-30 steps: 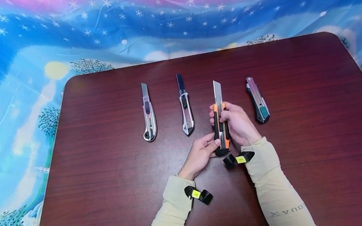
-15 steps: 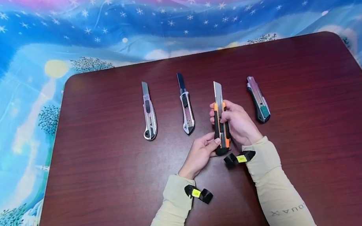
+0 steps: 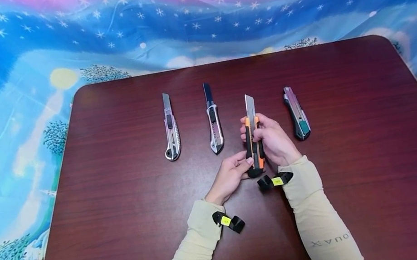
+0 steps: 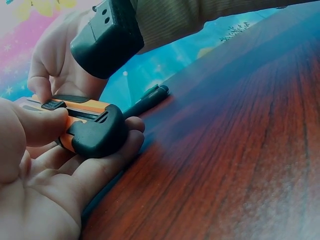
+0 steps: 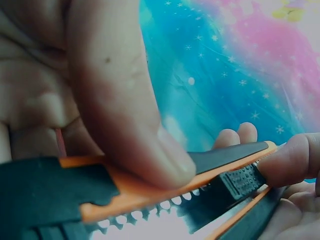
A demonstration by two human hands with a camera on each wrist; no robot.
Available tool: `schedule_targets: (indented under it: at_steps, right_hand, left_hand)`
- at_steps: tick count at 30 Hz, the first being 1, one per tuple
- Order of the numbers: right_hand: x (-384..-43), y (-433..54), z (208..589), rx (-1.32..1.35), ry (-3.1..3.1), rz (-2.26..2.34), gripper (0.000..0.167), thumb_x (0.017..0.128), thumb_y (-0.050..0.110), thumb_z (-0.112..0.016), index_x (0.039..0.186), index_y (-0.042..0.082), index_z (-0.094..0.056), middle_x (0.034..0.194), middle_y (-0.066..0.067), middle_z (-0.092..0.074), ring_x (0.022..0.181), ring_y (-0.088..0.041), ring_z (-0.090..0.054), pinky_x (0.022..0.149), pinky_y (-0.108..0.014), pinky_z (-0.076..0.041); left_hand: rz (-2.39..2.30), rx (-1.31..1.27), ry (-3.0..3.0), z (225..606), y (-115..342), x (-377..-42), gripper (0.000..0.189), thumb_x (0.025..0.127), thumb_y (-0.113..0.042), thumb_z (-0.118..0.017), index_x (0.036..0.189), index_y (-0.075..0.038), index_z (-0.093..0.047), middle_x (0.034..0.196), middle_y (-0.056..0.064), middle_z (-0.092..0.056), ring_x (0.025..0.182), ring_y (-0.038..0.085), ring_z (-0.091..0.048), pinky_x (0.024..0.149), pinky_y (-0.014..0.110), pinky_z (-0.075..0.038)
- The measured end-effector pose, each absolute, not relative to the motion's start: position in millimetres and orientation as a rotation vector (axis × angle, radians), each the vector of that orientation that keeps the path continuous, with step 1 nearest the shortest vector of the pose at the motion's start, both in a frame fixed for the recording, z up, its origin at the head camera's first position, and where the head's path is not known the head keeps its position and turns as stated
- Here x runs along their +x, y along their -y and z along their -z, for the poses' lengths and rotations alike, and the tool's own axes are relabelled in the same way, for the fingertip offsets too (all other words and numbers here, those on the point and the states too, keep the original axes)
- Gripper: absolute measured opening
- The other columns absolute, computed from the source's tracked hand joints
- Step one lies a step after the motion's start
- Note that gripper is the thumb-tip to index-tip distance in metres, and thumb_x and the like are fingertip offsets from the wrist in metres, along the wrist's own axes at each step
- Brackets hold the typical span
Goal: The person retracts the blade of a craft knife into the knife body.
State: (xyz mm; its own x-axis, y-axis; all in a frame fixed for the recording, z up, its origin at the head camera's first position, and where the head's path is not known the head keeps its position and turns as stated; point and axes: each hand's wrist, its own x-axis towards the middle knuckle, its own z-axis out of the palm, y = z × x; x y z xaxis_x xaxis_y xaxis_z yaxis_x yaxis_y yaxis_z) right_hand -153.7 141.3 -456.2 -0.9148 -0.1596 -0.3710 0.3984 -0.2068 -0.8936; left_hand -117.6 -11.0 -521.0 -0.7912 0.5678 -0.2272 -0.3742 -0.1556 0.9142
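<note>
Between both hands is an orange and black utility knife point(image 3: 256, 165), its silver blade point(image 3: 250, 105) sticking out and pointing away from me. The left hand point(image 3: 226, 177) pinches the butt end, thumb on top and fingers beneath, as the left wrist view also shows at the black end cap point(image 4: 102, 137). Farther up the handle the right hand point(image 3: 277, 144) grips it from the right side. Its thumb point(image 5: 287, 165) rests against the ridged black slider point(image 5: 242, 182) in the right wrist view. Part of the handle's underside is hidden by the fingers.
Two silver utility knives, one with a grey blade point(image 3: 171, 138) and one with a dark blade point(image 3: 215, 131), lie to the left. A black and green utility knife point(image 3: 298, 115) lies to the right. A patterned cloth point(image 3: 190, 18) hangs behind the dark red table point(image 3: 129, 198).
The utility knife's blade sticks out slightly less than before. Both hands keep their hold at nearly the same place, and the head view has shifted a little.
</note>
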Motion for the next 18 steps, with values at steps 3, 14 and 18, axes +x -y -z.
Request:
schedule_targets:
  at_steps: [3, 14, 18]
  right_hand:
    - [-153.3, -141.0, 455.4, 0.267, -1.718, 2.159, 0.055, 0.081, -0.012, -0.03, 0.132, 0.005, -0.043, 0.105, -0.004, -0.055, 0.099, -0.021, -0.058, 0.09, -0.025, -0.05]
    - [-152.3, -139.0, 455.7, 0.208, -1.759, 2.14, 0.059, 0.079, -0.014, -0.031, 0.135, 0.002, -0.039, 0.103, -0.004, -0.055, 0.095, -0.019, -0.057, 0.092, -0.029, -0.048]
    - [-152.0, -138.9, 454.7, 0.176, -1.783, 2.131, 0.059, 0.079, -0.014, -0.031, 0.135, 0.001, -0.039, 0.103, -0.005, -0.055, 0.098, -0.022, -0.055, 0.091, -0.029, -0.047]
  left_hand:
    - [-1.995, 0.22, -1.507, 520.4, 11.2, -117.3, 0.037, 0.101, -0.007, -0.045, 0.136, 0.006, -0.049, 0.124, 0.031, -0.059, 0.109, 0.035, -0.064, 0.091, 0.034, -0.056]
    - [-2.018, 0.23, -1.501, 520.6, 10.7, -116.3, 0.037, 0.101, -0.006, -0.045, 0.135, 0.007, -0.049, 0.123, 0.032, -0.059, 0.11, 0.04, -0.062, 0.091, 0.036, -0.055]
    - [-2.022, 0.228, -1.509, 519.5, 10.6, -116.1, 0.037, 0.101, -0.006, -0.046, 0.135, 0.007, -0.05, 0.122, 0.031, -0.06, 0.109, 0.039, -0.063, 0.09, 0.036, -0.056]
